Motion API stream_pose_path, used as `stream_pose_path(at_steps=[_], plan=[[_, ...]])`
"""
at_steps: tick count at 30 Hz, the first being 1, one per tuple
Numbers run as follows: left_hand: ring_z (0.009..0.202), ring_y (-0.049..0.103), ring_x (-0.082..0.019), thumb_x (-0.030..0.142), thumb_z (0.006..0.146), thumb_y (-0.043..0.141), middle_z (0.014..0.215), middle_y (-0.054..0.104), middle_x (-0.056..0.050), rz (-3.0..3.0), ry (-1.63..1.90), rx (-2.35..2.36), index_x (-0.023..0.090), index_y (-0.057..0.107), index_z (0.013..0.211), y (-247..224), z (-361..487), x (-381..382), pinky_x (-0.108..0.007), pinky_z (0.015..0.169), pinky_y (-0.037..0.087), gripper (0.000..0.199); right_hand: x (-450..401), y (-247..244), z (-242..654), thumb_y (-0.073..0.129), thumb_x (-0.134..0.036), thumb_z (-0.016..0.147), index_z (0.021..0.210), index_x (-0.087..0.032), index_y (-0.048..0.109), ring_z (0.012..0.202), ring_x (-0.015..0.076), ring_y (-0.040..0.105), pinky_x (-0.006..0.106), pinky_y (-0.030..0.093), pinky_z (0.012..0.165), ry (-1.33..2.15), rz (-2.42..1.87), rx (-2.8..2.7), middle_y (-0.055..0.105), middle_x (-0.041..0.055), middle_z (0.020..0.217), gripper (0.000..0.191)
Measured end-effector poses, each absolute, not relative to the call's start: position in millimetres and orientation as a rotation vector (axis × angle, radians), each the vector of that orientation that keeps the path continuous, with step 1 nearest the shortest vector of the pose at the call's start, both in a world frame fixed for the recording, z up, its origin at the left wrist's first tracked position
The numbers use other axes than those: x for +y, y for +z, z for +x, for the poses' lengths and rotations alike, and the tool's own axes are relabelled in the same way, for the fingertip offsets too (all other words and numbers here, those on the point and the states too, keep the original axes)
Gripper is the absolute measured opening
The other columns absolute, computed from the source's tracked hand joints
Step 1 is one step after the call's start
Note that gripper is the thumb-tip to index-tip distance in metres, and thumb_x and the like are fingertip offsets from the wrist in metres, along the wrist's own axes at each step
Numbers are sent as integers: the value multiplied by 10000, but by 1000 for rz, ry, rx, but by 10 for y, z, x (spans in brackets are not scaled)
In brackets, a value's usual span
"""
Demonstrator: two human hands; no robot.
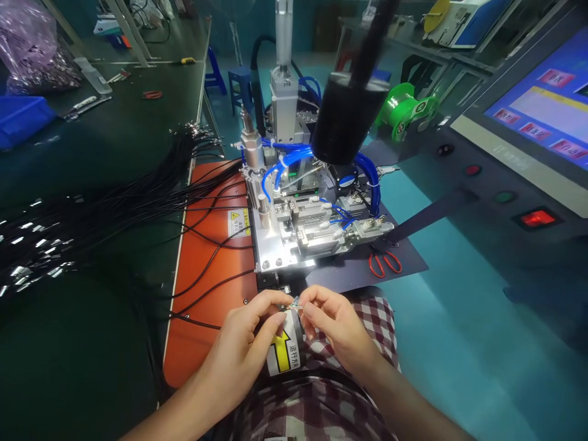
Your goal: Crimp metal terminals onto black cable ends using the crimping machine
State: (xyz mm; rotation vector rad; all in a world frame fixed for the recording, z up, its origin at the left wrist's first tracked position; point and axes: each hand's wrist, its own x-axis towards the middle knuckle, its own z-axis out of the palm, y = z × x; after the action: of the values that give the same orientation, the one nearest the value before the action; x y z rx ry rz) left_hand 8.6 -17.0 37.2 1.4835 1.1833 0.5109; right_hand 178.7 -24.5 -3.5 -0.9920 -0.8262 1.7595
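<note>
Low in front of the machine, my two hands meet fingertip to fingertip. My left hand (252, 331) is closed in a pinch; a black cable (197, 321) runs in behind it from the left. Thumb and forefinger of my right hand (333, 321) pinch a small shiny metal connector (296, 304), which sits between both sets of fingertips. Its finer details are too small to make out. Just beyond my hands stands the bench machine (294, 242) with metal slides and blue air hoses.
A bundle of black cables (138, 196) with shiny ends lies on the dark table at left and crosses the orange board (206, 263). Red-handled scissors (384, 264) lie right of the machine. A black cylinder (346, 116) hangs over it. A control screen (546, 110) stands at right.
</note>
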Motion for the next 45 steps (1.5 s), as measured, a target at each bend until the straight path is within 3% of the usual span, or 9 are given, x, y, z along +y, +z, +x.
stream_pose_path(at_steps=[2, 6, 11, 15, 32, 40, 45], plan=[[668, 534, -117, 301, 925, 432, 796, 609, 26, 1499, 524, 1174, 269, 519, 1168, 378, 88, -177, -215, 589, 417, 260, -248, -15, 1778, 658, -350, 798, 753, -158, 569, 467, 63, 437, 191, 363, 482, 1745, -1027, -840, 511, -57, 551, 217], [885, 548, -163, 261, 900, 474, 971, 597, -28, 1555, 620, 1135, 248, 580, 1106, 407, 132, -171, -263, 764, 442, 232, -275, 56, 1778, 654, -342, 792, 731, -163, 560, 469, 71, 444, 196, 366, 474, 1676, -1114, -920, 504, -55, 551, 212], [583, 470, -98, 305, 836, 577, 706, 527, 7, 1302, 727, 1183, 198, 622, 815, 417, 193, -175, -199, 504, 368, 118, -313, 87, 1769, 643, -336, 799, 724, -172, 559, 485, 86, 460, 216, 387, 497, 1646, -1137, -985, 509, -49, 560, 199], [411, 277, -60, 421, 846, 544, 461, 365, 79, 910, 607, 1206, 208, 524, 817, 395, 176, -161, -159, 389, 218, 216, -300, 25, 1751, 618, -378, 822, 743, -166, 556, 475, 75, 456, 205, 361, 472, 1751, -1082, -849, 522, -43, 579, 234], [421, 165, -50, 420, 853, 543, 449, 341, 91, 721, 541, 1076, 215, 481, 821, 418, 82, -115, -155, 397, 142, 217, -245, 51, 1666, 672, -361, 779, 766, -175, 590, 447, 66, 445, 198, 345, 452, 1773, -995, -850, 525, -53, 575, 203], [413, 244, -9, 334, 815, 618, 628, 509, 49, 637, 570, 944, 174, 503, 812, 443, 56, -88, -154, 401, 124, 197, -249, 52, 1653, 683, -384, 761, 753, -178, 580, 451, 72, 430, 196, 338, 441, 1784, -1011, -847, 510, -57, 548, 230], [398, 243, -5, 309, 838, 588, 591, 505, 56, 579, 562, 895, 170, 496, 814, 445, 42, -90, -166, 414, 141, 168, -256, 56, 1654, 685, -361, 760, 739, -176, 573, 457, 68, 429, 196, 348, 454, 1775, -1011, -865, 515, -56, 562, 217]])
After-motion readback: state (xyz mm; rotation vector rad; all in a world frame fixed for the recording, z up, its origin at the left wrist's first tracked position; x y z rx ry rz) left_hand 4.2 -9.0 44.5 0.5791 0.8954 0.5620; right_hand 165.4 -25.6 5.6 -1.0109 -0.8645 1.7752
